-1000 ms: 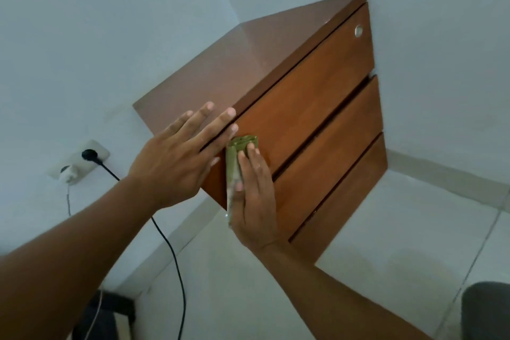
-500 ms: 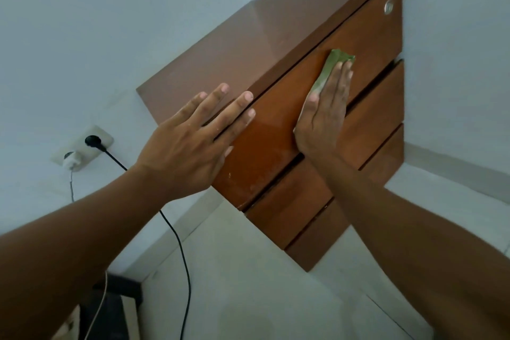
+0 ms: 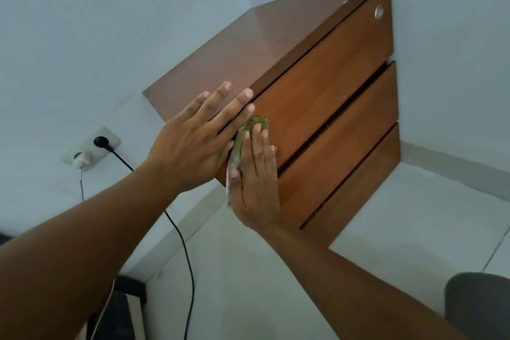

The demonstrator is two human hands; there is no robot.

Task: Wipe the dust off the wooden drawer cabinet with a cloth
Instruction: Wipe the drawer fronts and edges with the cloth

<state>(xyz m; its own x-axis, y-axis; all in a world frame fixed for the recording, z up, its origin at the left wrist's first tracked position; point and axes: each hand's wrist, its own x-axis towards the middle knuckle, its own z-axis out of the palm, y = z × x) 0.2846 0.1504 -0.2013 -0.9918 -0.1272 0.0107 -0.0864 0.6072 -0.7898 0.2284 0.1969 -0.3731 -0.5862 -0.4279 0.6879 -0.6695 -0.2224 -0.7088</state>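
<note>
My left hand (image 3: 190, 143) rests flat, fingers straight, on top of the wooden drawer cabinet (image 3: 248, 58) while my right hand (image 3: 255, 182), grip wide, presses the green cloth (image 3: 242, 136) against the top drawer (image 3: 331, 96).

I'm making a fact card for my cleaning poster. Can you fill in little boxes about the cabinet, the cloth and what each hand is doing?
cabinet: brown wood, three drawers, all closed
left hand: flat on the cabinet's top, near corner
right hand: straight fingers press the cloth
cloth: green, folded, on the top drawer, left end
nearby: black cable plugged into wall socket
</note>
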